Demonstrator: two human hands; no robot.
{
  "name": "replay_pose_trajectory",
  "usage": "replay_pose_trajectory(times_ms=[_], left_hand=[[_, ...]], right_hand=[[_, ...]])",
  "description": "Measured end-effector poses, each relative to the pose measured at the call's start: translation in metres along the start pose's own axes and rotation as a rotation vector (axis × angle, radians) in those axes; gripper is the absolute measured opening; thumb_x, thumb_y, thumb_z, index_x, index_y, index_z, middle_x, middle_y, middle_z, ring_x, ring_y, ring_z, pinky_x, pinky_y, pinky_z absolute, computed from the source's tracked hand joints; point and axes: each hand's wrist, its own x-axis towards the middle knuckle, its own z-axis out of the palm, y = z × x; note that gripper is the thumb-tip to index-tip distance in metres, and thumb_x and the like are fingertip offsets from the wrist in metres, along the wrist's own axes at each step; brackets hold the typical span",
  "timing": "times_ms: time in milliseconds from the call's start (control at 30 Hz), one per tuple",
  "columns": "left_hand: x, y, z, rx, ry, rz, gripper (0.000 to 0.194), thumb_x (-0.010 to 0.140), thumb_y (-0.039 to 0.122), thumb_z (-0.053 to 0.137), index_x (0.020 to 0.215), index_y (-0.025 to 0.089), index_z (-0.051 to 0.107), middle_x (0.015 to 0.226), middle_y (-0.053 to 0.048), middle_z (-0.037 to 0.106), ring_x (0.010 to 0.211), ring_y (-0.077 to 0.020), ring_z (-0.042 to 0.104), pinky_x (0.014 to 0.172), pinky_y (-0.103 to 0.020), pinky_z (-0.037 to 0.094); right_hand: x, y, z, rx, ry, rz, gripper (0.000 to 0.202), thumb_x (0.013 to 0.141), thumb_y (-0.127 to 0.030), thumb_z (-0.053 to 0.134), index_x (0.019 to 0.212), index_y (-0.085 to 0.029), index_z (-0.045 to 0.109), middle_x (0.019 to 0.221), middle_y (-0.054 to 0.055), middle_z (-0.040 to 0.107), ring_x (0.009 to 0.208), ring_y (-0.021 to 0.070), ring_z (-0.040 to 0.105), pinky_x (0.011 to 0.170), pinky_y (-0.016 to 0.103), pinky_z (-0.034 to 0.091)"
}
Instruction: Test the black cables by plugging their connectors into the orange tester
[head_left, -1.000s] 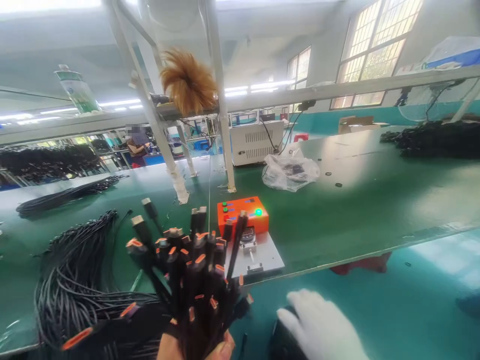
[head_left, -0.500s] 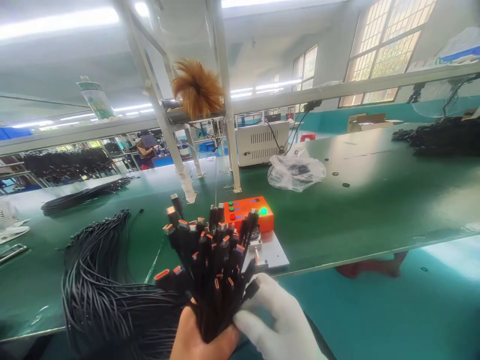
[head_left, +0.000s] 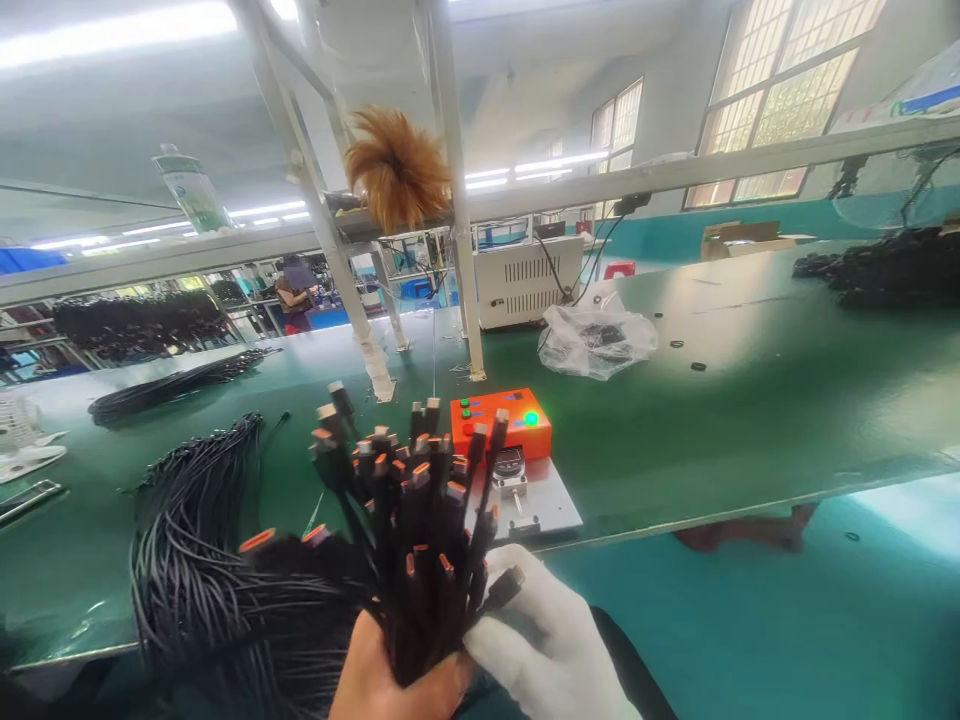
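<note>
A thick bunch of black cables (head_left: 420, 590) with metal plugs, many with orange inside, fans upward at the bottom centre. My bare left hand (head_left: 401, 670) is wrapped round the bunch below the plugs. My right hand (head_left: 540, 635), in a white glove, pinches one black cable plug (head_left: 501, 592) at the bunch's right side. Behind the bunch, an orange box (head_left: 536, 440) with a lit green light and buttons stands at a metal plate (head_left: 559, 505) that carries a small fixture and round dial.
Loose black cables (head_left: 187, 540) lie on the green table (head_left: 712, 440) at left, with another bundle (head_left: 180, 385) behind. A clear plastic bag (head_left: 596, 345) lies before a white vented machine (head_left: 529, 285). Shelf posts rise behind the box. A person (head_left: 295, 300) is far back.
The plugs in the bunch have spread and shifted left, uncovering more of the dial and fixture. The plug at my right fingers now points right and shows more clearly.
</note>
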Motion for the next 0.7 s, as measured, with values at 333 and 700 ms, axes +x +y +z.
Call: replay_pose_trajectory(times_ms=[333,700], left_hand=[[0.003,-0.012,-0.013,0.004,-0.011,0.035,0.012,0.062,0.023,0.072,0.066,0.015,0.065,0.057,0.001,0.059,0.054,-0.0130,0.050,0.050,-0.023,0.036],[0.003,-0.005,-0.026,-0.064,-0.078,0.069,0.009,0.065,0.024,0.071,0.067,0.017,0.066,0.063,0.000,0.060,0.060,-0.0151,0.051,0.055,-0.027,0.039]], right_hand=[[-0.054,0.003,-0.029,-0.112,0.140,0.111,0.022,0.078,-0.038,0.061,0.060,-0.027,0.064,0.075,0.005,0.063,0.074,0.0216,0.059,0.072,0.033,0.047],[-0.063,0.158,-0.052,0.364,0.276,1.040,0.032,0.085,-0.045,0.058,0.073,-0.015,0.059,0.058,-0.003,0.053,0.044,0.0086,0.047,0.042,0.022,0.039]])
